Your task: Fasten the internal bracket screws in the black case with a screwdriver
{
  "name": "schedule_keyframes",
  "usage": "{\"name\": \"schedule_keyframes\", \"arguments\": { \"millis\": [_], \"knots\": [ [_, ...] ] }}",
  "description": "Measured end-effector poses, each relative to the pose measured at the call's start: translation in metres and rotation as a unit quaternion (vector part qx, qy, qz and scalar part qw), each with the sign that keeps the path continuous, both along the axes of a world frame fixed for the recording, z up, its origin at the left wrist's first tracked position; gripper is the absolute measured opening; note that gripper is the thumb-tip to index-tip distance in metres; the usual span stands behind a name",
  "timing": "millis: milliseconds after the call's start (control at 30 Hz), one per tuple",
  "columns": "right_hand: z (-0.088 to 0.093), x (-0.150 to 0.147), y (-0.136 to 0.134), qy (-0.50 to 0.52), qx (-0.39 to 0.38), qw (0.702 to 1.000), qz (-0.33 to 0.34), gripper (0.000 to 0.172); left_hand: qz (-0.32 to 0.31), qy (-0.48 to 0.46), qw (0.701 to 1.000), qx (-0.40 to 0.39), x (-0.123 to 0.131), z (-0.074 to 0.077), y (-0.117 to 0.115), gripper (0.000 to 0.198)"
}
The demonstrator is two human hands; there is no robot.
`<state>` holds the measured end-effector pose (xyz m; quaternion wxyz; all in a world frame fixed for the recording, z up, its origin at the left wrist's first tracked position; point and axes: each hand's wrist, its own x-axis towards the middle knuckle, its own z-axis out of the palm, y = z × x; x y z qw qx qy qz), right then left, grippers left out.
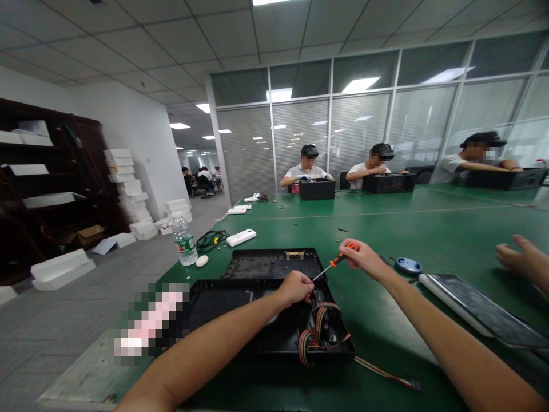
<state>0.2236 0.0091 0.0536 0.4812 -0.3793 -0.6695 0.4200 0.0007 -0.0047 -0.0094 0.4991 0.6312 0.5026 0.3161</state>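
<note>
My right hand (364, 260) grips a screwdriver (339, 258) by its orange-and-black handle, the shaft slanting down to the left. Its tip ends at the fingers of my left hand (295, 286), which are pinched together over the right part of an open black case (253, 343). Whatever those fingers hold is hidden. Striped ribbon cables (317, 329) bunch inside the case's right end, and one wire bundle (384, 372) trails out onto the table. Behind the case's front part lies a black panel (251, 267) with a brass-coloured piece (294, 254) at its far edge.
On the green table (283, 229) stand a water bottle (184, 240), a white power bank-like block (241, 237) and a black cable (211, 240). To the right are a blue round dish (408, 265), a flat dark-screened device (480, 306) and another person's hand (525, 260). Co-workers sit opposite with black boxes (316, 189).
</note>
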Motion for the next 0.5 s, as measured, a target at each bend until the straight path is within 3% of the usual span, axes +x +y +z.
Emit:
{"name": "schedule_keyframes", "arguments": {
  "millis": [133,200,500],
  "knots": [
    [-0.003,-0.004,0.003,0.074,0.058,0.991,-0.098,0.037,-0.008,-0.005,1.0,0.008,-0.001,0.0,-0.001,0.008],
    [-0.006,-0.006,0.002,0.061,0.081,0.987,-0.123,0.036,-0.014,-0.026,1.0,-0.005,-0.002,0.001,-0.001,0.007],
    [-0.012,-0.014,-0.005,-0.089,0.137,0.977,-0.135,0.032,-0.008,-0.007,0.999,-0.034,0.002,0.003,0.001,0.01]
  ]
}}
